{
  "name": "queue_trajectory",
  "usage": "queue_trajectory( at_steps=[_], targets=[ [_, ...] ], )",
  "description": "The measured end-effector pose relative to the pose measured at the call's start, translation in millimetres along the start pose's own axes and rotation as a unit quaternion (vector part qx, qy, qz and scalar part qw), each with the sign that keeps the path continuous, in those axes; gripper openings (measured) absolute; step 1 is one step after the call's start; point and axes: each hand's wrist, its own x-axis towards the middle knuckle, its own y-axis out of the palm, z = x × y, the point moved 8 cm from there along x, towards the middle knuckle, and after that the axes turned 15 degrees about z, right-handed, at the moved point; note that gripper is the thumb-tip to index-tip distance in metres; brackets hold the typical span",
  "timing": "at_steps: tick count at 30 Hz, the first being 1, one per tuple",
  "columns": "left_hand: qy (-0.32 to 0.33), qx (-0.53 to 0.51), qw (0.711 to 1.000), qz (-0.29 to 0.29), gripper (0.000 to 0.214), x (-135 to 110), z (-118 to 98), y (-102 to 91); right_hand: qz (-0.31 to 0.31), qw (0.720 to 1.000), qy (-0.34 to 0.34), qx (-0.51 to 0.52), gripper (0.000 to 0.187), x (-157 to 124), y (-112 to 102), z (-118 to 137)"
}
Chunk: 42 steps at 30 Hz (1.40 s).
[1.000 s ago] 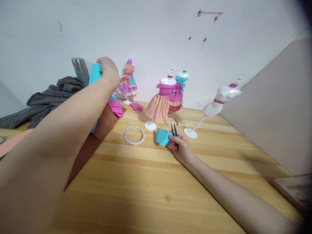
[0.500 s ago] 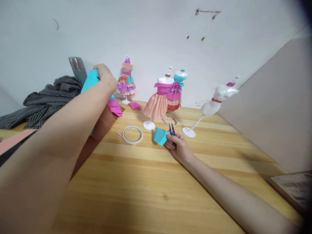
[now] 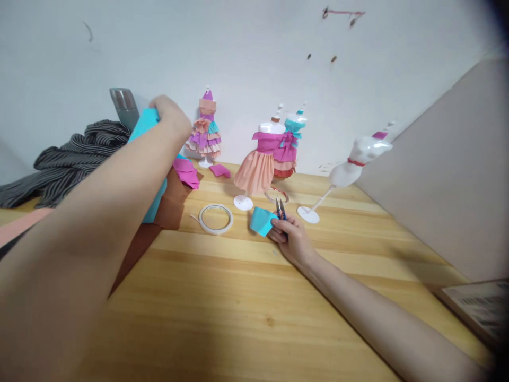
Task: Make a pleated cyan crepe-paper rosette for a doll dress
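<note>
My left hand (image 3: 170, 114) is at the back left, closed on the top edge of a large sheet of blue crepe paper (image 3: 145, 123); its fingers are mostly hidden behind the sheet and my forearm covers much of it. My right hand (image 3: 292, 233) rests low over the table, closed round thread snips (image 3: 280, 209) whose blades point up and away. A small folded piece of blue crepe paper (image 3: 261, 220) is pinched in the same hand. Brown paper (image 3: 170, 209) and magenta paper (image 3: 186, 173) lie beneath the large blue sheet.
A roll of double-sided tape (image 3: 216, 219) lies mid-table. Behind it stand a dress form in a peach skirt (image 3: 254, 172) and other dressed forms. To the right a bare white dress form (image 3: 345, 172) leans. Striped cloth (image 3: 79, 154) and a bottle (image 3: 125, 109) are at left.
My left hand has shifted slightly up and left with the large blue sheet, and more of the brown paper shows. My right hand has kept its grip and place.
</note>
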Motion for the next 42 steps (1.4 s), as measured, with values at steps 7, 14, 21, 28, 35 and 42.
queue_trajectory(
  at_steps=[7,14,21,28,35,42],
  targets=[
    [-0.011,0.083,0.991,-0.101,0.062,-40,20,39.7,-0.001,1.0,0.006,0.0,0.028,0,0,0],
    [0.107,-0.073,0.972,-0.195,0.033,-85,-20,48.6,0.004,1.0,0.008,-0.028,0.027,0,2,-1],
    [0.158,-0.339,0.926,0.044,0.043,-154,-88,111.7,0.002,0.996,0.02,-0.091,0.02,-5,4,-1],
    [-0.016,-0.553,0.803,0.223,0.021,-193,-82,184.8,0.061,0.994,0.031,-0.089,0.024,-14,25,0],
    [-0.025,-0.633,0.714,0.299,0.046,-224,-95,200.3,0.114,0.981,0.04,-0.154,0.025,-20,34,-4],
    [0.042,-0.623,0.711,0.324,0.015,-215,-100,200.0,0.107,0.951,0.021,-0.289,0.025,-18,39,6]
  ],
)
